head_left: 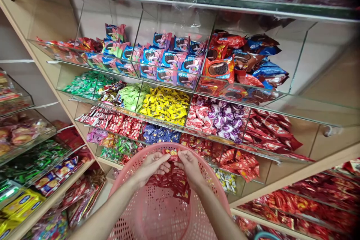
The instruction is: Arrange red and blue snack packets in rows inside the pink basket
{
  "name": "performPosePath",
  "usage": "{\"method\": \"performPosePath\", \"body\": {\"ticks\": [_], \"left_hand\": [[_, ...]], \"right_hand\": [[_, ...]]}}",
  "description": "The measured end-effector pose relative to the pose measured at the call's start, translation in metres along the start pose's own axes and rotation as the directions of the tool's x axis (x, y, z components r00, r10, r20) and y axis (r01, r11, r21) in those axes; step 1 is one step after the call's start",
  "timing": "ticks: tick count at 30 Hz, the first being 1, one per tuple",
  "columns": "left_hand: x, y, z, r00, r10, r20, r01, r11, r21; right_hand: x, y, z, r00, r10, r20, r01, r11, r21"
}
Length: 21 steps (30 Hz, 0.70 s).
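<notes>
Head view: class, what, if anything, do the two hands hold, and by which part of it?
A small red packet, held by its side edges: the left hand on one, the right hand on the other.

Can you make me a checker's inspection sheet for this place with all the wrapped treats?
Surface: wooden shelving with clear dividers.
Job's things: small red packet between the hands; more red packets below, resting or hanging unclear; pink basket underneath.
Clutter: yellow packets and purple-and-white packets, sorted by compartment.
Hands: left hand and right hand both pinch the small red packet.
Cables: nothing seen.
Surroundings: more stocked shelves left and lower right.
</notes>
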<state>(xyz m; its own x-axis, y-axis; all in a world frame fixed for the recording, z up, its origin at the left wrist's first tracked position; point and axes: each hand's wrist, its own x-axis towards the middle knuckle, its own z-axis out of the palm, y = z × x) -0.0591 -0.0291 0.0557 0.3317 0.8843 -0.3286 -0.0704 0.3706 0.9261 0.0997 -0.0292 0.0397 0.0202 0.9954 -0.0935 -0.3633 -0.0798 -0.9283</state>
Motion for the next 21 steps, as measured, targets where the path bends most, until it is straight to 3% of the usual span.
{"method": "performPosePath", "body": {"ticks": [10,21], "left_hand": [[-0.0013,-0.0009,0.0007,0.998,0.032,0.056,-0.036,0.997,0.074],[-0.0038,0.0027,-0.0019,0.994,-0.107,0.035,0.105,0.992,0.066]], "right_hand": [[0.0007,0.0052,-0.0032,0.991,-0.132,-0.020,0.128,0.984,-0.126],[-0.0062,-0.0001,0.0010,0.959,-0.280,0.040,0.279,0.915,-0.292]]}}
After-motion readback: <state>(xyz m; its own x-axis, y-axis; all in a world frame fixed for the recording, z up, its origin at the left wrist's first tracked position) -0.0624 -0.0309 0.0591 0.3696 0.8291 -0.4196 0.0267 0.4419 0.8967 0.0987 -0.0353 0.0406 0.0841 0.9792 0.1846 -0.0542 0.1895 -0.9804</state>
